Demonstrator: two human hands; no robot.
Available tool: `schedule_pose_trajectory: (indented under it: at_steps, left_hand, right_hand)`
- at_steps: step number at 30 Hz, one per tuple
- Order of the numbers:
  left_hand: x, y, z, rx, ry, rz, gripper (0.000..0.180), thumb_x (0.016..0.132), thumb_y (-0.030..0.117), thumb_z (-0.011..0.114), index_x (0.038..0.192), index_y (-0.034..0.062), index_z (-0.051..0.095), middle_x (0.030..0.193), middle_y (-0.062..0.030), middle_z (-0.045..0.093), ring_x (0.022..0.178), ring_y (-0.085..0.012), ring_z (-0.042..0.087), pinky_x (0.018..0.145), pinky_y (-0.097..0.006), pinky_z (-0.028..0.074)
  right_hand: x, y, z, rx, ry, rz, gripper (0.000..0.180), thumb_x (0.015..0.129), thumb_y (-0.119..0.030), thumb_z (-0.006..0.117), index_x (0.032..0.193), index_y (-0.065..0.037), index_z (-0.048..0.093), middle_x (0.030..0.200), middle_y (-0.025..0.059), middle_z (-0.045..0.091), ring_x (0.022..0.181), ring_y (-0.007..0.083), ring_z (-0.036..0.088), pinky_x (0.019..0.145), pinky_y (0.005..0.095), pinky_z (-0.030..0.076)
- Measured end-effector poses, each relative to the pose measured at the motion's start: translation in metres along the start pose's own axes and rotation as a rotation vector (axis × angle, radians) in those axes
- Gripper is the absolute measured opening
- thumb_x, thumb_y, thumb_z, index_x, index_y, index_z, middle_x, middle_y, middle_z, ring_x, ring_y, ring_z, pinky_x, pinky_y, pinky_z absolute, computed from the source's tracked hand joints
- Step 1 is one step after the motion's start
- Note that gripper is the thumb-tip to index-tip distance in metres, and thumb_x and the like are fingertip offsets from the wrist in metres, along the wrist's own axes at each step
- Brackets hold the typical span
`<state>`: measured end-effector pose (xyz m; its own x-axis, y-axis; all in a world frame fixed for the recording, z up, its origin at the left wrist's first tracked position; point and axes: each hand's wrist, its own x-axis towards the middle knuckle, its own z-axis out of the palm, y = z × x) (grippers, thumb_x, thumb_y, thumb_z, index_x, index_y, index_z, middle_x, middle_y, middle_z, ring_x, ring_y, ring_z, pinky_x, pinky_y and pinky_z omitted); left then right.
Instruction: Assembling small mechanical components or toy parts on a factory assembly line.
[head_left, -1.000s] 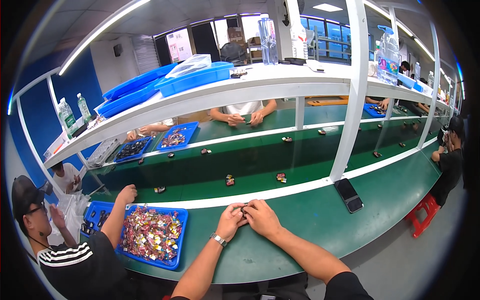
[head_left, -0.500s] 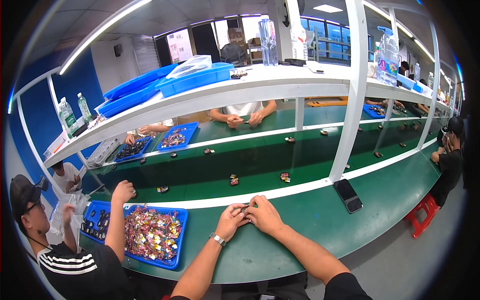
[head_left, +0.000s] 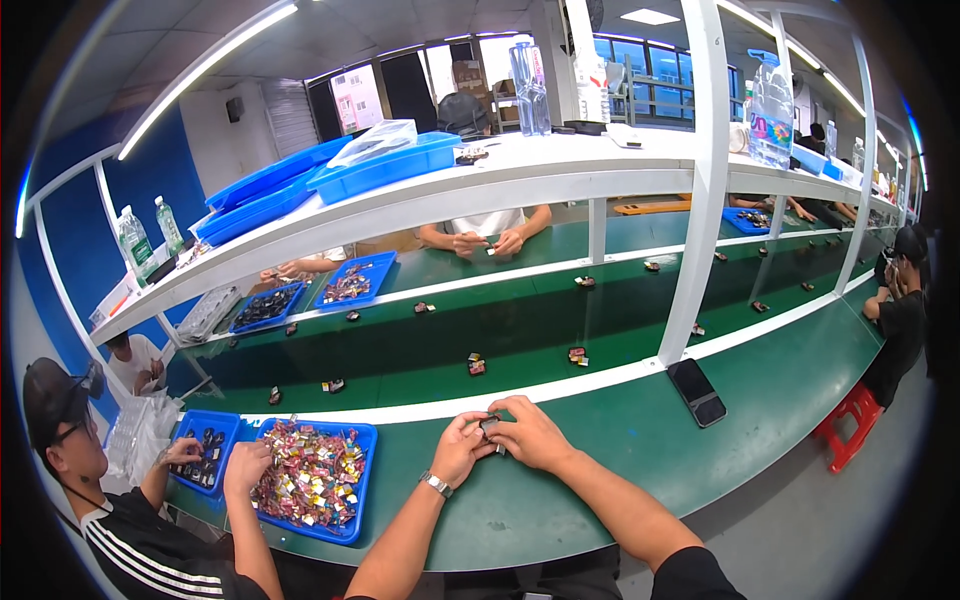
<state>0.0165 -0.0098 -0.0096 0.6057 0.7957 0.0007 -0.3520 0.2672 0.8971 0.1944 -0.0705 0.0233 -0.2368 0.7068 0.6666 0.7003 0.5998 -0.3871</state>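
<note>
Above the green bench, my left hand and my right hand meet with bent fingers. Pinched between them is a small black part, flat and boxy; my fingertips cover much of it. A small light-coloured bit shows just under the fingers, too small to make out. To the left of my hands stands a blue tray heaped with small red, yellow and silver electronic pieces.
A co-worker sits at my left, hands at the heaped tray and a blue tray of black parts. A phone lies right of my hands. Small assemblies dot the green belt. A white post carries the shelf.
My hands stay in place while the black part turns slightly between my fingers. The co-worker's hands have come down to the trays. Assemblies on the belt have shifted a little to the right.
</note>
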Motion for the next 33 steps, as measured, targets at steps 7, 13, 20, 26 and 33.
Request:
schedule_pose_trajectory:
  at_steps: [7,13,20,26,33]
  left_hand:
    - [0.001,-0.002,-0.001,0.026,-0.005,-0.001,0.025,0.097,0.005,0.049,0.122,0.0046,0.046,0.116,-0.0096,0.063,0.102,-0.0172,0.062,0.086,-0.033,0.054]
    - [0.001,-0.004,-0.002,0.015,-0.009,0.010,0.025,0.098,0.004,0.048,0.123,0.0043,0.046,0.114,-0.0088,0.063,0.101,-0.0164,0.062,0.087,-0.034,0.054]
    - [0.001,-0.002,0.000,0.025,-0.013,0.000,0.024,0.098,0.004,0.047,0.122,0.0026,0.046,0.116,-0.0112,0.062,0.103,-0.0176,0.062,0.089,-0.035,0.053]
    - [0.001,-0.004,0.000,0.034,-0.018,0.025,0.023,0.098,0.003,0.046,0.121,0.0005,0.046,0.120,-0.0142,0.061,0.105,-0.0199,0.062,0.091,-0.037,0.054]
    - [0.001,-0.006,0.002,0.032,0.031,0.047,0.023,0.097,0.001,0.045,0.121,-0.0001,0.046,0.125,-0.0156,0.058,0.107,-0.0208,0.062,0.091,-0.037,0.054]
  right_hand:
    - [-0.001,-0.007,0.010,-0.011,0.093,0.096,0.010,0.078,-0.010,0.066,0.086,-0.004,0.069,0.110,0.0094,0.059,0.106,0.0282,0.054,0.089,0.0381,0.047]
    - [-0.003,-0.005,0.017,0.001,0.106,0.124,0.012,0.077,-0.009,0.067,0.087,-0.004,0.070,0.110,0.0094,0.059,0.105,0.0283,0.054,0.089,0.0382,0.047]
    - [-0.008,-0.002,0.022,0.133,0.093,0.270,0.014,0.079,-0.010,0.072,0.093,-0.010,0.073,0.115,0.0062,0.060,0.110,0.0274,0.054,0.094,0.0372,0.046]
    - [-0.010,-0.002,0.027,0.227,0.107,0.336,0.015,0.079,-0.010,0.071,0.093,-0.011,0.074,0.119,0.0057,0.061,0.114,0.0272,0.053,0.097,0.0378,0.045]
    - [-0.007,-0.001,0.032,0.268,0.136,0.399,0.014,0.078,-0.008,0.070,0.092,-0.010,0.074,0.120,0.0055,0.061,0.117,0.0271,0.051,0.099,0.0378,0.044]
